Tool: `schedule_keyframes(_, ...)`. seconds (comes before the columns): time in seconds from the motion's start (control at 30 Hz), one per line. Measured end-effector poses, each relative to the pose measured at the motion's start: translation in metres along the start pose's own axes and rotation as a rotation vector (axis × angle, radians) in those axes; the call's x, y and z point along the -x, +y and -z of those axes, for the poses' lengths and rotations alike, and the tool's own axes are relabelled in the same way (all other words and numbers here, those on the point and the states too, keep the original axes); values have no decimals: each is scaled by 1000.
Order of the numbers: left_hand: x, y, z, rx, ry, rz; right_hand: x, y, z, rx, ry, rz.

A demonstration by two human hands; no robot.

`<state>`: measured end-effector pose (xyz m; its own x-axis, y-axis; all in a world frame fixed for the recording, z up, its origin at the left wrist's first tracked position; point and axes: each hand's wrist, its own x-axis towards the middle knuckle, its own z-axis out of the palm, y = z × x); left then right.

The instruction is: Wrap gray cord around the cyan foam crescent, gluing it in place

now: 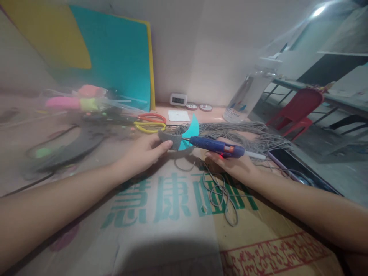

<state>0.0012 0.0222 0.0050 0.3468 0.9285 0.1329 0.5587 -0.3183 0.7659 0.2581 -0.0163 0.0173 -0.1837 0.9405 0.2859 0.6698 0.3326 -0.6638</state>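
My left hand [146, 151] pinches a crescent-shaped piece [192, 132], turquoise on its right part and covered with grey cord on its left part. In my right hand [230, 161] is a blue hot glue gun [214, 145], with a whitish glue stick [255, 155] poking from its back end. The gun's nozzle points left and meets the crescent where grey and turquoise join; whether it touches is hard to tell. A loose length of grey cord [220, 189] hangs in loops below the gun onto the cardboard.
Printed cardboard [178, 230] covers the table. Behind lie a bundle of grey cord [253, 134], scissors with red and yellow handles [149, 126], a small digital timer [178, 100] and a clear bottle [244, 96]. A phone [301, 170] rests at right. Blurred craft items [83, 101] lie at left.
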Motion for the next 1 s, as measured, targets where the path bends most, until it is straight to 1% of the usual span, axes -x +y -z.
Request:
schedule_keyframes(0.1,0,2,1,-4,-10,-9,-1,3,0,66,50,3)
schedule_keyframes(0.2,0,3,1,-4,-14,-21,-1,11,-1,124,98,-6)
schedule_keyframes(0.37,0,2,1,-30,-12,-12,-2,20,-3,129,110,-21)
schedule_keyframes(0.53,-1,-1,0,-40,-10,-40,-2,13,-3,73,94,-7)
schedule_keyframes(0.63,-1,-1,0,-32,-14,-35,-3,10,-3,52,107,4)
schedule_keyframes(0.73,0,-1,0,-32,-18,-21,-3,10,-4,35,111,-1)
schedule_keyframes(1.0,-2,1,0,-56,-18,-44,-3,8,-3,-6,92,7)
